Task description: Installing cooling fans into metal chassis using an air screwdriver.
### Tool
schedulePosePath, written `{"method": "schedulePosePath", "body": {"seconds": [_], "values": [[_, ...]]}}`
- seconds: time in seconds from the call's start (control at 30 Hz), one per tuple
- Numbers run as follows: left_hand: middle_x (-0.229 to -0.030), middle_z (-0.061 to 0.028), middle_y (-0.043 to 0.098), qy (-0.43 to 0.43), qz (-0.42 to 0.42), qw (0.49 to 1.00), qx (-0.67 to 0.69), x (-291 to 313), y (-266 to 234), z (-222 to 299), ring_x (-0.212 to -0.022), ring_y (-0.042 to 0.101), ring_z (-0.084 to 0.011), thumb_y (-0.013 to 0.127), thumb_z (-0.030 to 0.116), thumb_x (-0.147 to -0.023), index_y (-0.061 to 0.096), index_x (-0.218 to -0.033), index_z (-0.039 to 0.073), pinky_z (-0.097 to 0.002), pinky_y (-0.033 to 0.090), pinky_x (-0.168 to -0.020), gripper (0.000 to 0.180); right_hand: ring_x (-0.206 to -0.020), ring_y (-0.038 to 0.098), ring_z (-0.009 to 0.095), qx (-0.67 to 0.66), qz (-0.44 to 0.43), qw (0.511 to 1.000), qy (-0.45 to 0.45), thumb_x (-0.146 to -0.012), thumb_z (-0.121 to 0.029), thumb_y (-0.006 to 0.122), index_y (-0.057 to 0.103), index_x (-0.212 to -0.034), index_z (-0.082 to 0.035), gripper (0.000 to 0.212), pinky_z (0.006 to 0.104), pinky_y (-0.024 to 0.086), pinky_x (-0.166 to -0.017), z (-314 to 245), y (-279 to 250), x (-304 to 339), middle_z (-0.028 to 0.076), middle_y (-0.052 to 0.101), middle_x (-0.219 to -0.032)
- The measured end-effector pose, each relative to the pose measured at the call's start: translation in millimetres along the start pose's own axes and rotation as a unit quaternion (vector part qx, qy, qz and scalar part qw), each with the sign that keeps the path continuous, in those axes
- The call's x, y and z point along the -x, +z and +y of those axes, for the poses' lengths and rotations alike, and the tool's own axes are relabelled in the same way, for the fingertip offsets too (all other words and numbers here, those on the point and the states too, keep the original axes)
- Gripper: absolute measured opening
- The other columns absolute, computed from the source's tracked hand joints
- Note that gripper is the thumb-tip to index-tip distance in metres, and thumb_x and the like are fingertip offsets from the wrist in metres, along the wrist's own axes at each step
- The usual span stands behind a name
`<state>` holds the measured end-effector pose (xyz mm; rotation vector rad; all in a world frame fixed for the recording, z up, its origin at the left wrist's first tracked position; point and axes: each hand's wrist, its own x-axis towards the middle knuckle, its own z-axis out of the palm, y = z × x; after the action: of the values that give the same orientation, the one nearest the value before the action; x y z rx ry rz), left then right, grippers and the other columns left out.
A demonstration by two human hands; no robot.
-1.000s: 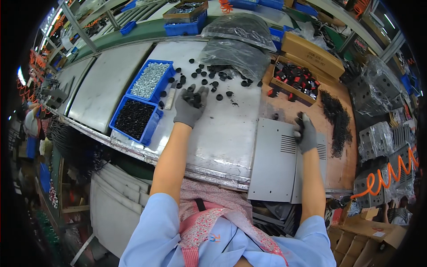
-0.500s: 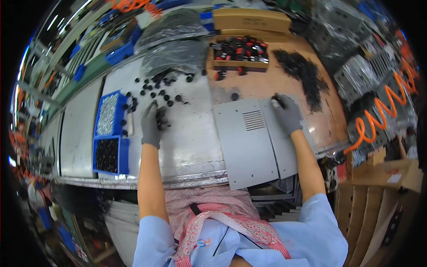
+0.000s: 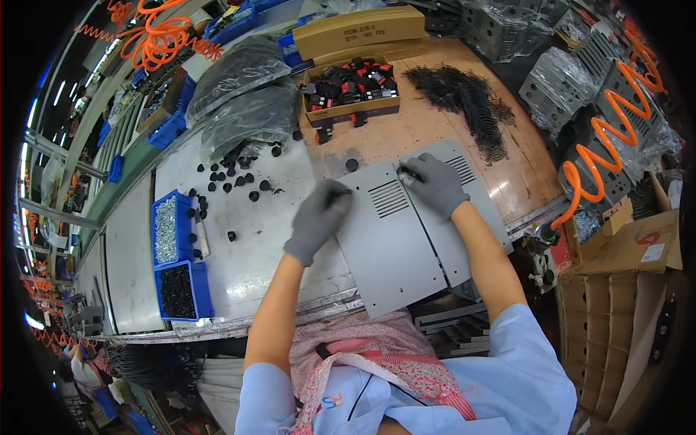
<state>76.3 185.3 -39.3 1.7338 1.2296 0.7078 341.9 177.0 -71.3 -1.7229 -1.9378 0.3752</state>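
Note:
Two grey sheet-metal panels with slotted vents lie side by side at the front of the bench: a left panel and a right panel partly under my right forearm. My left hand, in a grey glove, is at the left panel's upper left corner, its fingers curled in a pinch. What it pinches is hidden. My gloved right hand is over the upper edges where the panels meet. Its fingers are closed round a small dark part with a light glint, too little of it showing to name. Round black caps lie scattered to the left.
Blue bins hold silver pieces and black pieces at left. A cardboard box of red and black parts stands behind, beside a heap of black wire-like pieces. Plastic bags lie at the back. An orange coiled hose hangs at right.
My left hand has moved right, from among the black caps to the left panel's corner. My right hand has shifted toward the gap between the panels. The head view has turned somewhat.

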Motion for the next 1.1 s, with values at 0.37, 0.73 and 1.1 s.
{"method": "schedulePosePath", "body": {"seconds": [0.37, 0.73, 1.1], "values": [[-0.105, -0.0135, 0.062, 0.04, 0.068, 0.972, -0.222, -31, 55, 21, -0.096, 0.061, -0.0307, 0.053, 0.028, -0.091, 0.06, -0.115, 0.018, -0.0372, 0.047, -0.083, 0.028, -0.079, 0.06, 0.011, -0.366, 0.032, 0.921, 0.13, -0.088, -0.014, 0.06, 0.066, -0.108, -0.004, 0.023, 0.0243, 0.049, -0.073, 25, -3, -6, 0.004, 0.064, -0.088], [-0.086, -0.0075, 0.069, 0.002, 0.134, 0.965, -0.226, 15, 21, 7, -0.075, 0.066, -0.0252, 0.063, 0.027, -0.086, 0.056, -0.104, 0.008, -0.0349, 0.05, -0.069, 0.027, -0.08, 0.061, 0.03, 0.126, 0.237, 0.954, 0.13, -0.086, -0.018, 0.06, 0.058, -0.107, -0.017, 0.022, 0.0406, 0.05, -0.068, 44, -5, -5, 0.011, 0.056, -0.097], [-0.1, -0.0055, 0.063, 0.056, 0.046, 0.957, -0.281, 18, 14, 7, -0.083, 0.064, -0.0206, 0.074, 0.033, -0.073, 0.065, -0.098, 0.008, -0.0316, 0.05, -0.071, 0.036, -0.074, 0.061, 0.021, -0.145, 0.295, 0.944, 0.016, -0.088, -0.018, 0.056, 0.061, -0.104, -0.008, 0.019, 0.031, 0.05, -0.065, 35, -2, 3, 0.008, 0.059, -0.085]]}}
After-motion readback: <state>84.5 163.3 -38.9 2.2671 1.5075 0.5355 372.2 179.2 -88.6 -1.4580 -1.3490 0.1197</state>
